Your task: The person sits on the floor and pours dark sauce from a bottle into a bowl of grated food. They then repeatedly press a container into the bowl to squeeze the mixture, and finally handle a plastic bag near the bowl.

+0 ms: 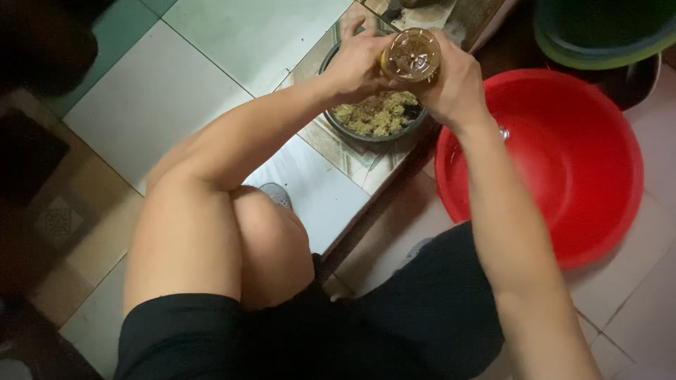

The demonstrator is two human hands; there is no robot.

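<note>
Two hands on one amber bottle [412,55], held above one dark bowl [345,127] of crumbly mix: right hand [458,84] wrapped round it, left hand [355,63] gripping too. One red basin [584,176], floor right.

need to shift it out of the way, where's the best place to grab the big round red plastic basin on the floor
Probably the rolled rim of the red plastic basin, on its near edge, coming from above. The walls are wide, smooth and sloping, so only the lip gives fingers purchase. Both the left hand and right hand are around an amber bottle, so neither is free yet.
</note>
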